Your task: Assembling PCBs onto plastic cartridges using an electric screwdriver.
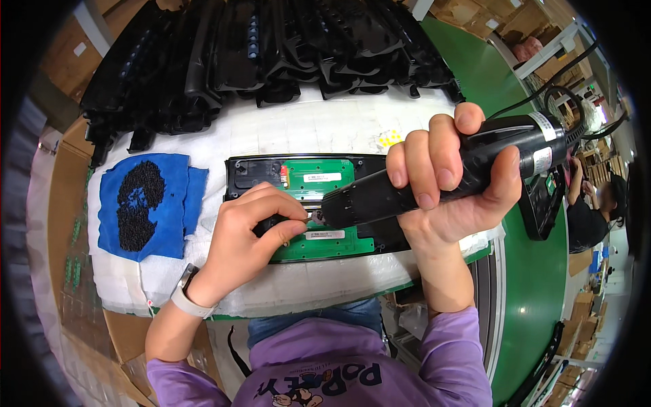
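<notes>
My right hand (pixel 454 180) is wrapped round a thick black corded electric screwdriver (pixel 390 195), its tapered nose pointing down and left at a long black plastic housing (pixel 237 166). Two green circuit boards (pixel 332 171) with white labels lie in that housing. Beside the tool's nose, my left hand (pixel 261 220) pinches thumb and forefinger together over the gap between the boards. What the fingertips hold is too small to make out. To the left, a heap of tiny black screws (pixel 139 203) rests on a folded blue cloth (pixel 180 217).
Several black plastic housings (pixel 264 47) are piled across the far side of the white padded work surface (pixel 305 129). At right runs a green surface (pixel 536 292) with another black housing (pixel 542 203) on it. The tool's cable (pixel 576 102) trails off right. Another person (pixel 597 214) is farther right.
</notes>
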`<state>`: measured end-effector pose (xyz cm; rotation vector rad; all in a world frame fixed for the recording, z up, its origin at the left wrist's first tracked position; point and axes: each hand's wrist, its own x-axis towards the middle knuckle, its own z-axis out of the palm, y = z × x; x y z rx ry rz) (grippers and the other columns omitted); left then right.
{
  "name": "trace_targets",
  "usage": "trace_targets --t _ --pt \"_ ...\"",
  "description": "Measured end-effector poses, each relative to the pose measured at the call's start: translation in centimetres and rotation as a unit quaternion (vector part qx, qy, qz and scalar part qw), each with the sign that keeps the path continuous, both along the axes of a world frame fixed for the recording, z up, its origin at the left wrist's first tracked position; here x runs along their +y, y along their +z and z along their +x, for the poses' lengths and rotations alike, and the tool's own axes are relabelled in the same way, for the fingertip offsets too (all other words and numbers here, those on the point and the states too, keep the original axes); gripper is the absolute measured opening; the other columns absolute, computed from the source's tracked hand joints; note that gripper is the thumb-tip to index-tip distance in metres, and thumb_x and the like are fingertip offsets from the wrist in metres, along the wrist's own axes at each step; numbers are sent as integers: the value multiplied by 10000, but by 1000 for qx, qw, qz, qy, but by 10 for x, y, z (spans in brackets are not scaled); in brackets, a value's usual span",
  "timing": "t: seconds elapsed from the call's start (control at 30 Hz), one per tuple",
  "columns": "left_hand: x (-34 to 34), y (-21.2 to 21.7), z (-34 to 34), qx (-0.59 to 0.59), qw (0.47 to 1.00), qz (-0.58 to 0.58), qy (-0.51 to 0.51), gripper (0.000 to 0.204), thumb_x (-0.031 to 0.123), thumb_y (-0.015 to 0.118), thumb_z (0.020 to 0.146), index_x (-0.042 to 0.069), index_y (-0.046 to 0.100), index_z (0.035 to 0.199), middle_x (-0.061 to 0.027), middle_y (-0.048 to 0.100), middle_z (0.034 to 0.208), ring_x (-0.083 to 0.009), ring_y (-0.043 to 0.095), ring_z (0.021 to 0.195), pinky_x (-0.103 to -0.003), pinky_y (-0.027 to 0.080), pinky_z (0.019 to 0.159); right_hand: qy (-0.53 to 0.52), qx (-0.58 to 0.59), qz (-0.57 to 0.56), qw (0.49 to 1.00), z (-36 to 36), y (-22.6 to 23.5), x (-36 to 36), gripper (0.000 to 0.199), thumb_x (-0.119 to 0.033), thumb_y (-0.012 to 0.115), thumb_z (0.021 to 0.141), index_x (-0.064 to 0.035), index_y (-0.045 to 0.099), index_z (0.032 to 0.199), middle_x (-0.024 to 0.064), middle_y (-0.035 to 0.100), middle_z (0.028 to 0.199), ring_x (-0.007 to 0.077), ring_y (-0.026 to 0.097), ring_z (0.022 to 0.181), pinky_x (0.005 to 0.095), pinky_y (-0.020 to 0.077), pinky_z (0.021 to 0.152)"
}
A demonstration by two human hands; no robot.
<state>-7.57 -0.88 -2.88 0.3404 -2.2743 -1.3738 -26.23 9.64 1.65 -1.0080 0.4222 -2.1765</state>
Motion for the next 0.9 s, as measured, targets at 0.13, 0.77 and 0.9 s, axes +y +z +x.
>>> trace_targets --t 0.13,0.77,0.9 --pt "1 -2 4 -43 987 154 -1 149 51 690 699 -9 625 819 -90 639 806 -202 595 775 -297 464 691 0 -24 -6 1000 2 3 0 407 -438 451 897 -60 492 1043 15 494 612 132 447 430 337 430 516" --pt "-76 0 114 -326 800 -364 348 153 100 640 785 -17 582 864 -142 556 837 -325 535 798 -383 433 681 -153 242 229 930 -31 20 10 337 -272 543 815 -3 447 995 31 445 566 120 410 416 265 355 437" --pt "-76 -2 109 -308 814 -359 337 84 37 607 792 -23 549 793 -143 534 768 -322 510 728 -393 404 636 -148 230 234 933 -31 17 8 332 -260 547 811 1 449 993 31 443 564 121 410 417 261 354 437"
